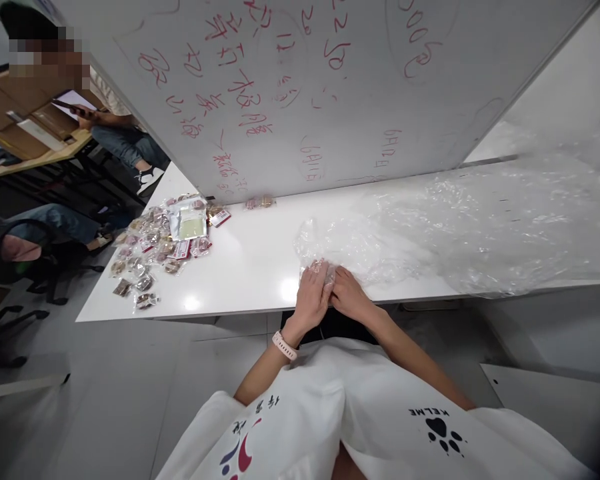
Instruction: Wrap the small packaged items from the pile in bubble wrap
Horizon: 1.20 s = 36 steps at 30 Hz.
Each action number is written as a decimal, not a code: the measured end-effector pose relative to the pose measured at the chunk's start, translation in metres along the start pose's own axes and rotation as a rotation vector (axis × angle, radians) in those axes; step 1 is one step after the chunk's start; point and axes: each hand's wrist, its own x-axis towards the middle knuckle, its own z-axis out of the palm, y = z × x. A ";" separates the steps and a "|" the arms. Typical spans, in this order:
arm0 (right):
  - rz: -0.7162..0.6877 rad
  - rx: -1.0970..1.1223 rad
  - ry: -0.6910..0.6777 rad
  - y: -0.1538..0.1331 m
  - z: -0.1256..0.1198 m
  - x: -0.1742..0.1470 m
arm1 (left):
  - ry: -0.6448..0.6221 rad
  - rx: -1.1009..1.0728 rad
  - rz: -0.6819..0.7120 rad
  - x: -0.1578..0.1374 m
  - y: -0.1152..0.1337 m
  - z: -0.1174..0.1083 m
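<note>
Clear plastic sheeting (365, 243) lies crumpled over the right part of the white table and reaches under my fingers. At the front edge, my left hand (311, 293), with a pale pink band on the wrist, is closed on a gathered bit of this plastic. Right beside it, my right hand (350, 293) has its fingers curled in and closed on the same plastic. The two hands nearly touch. Parts of the fingertips are hidden by the plastic and by the hands themselves.
Many small wrapped packets (153, 230) are heaped at the table's left end, with a silver-and-green pouch (190, 223) on top. A whiteboard (290, 87) with red writing stands along the back of the table (250, 260). A seated person (115, 127) holds a phone beyond the table's left side.
</note>
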 end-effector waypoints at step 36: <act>0.030 0.343 -0.061 0.011 -0.022 -0.002 | 0.144 0.021 0.118 -0.018 -0.032 -0.017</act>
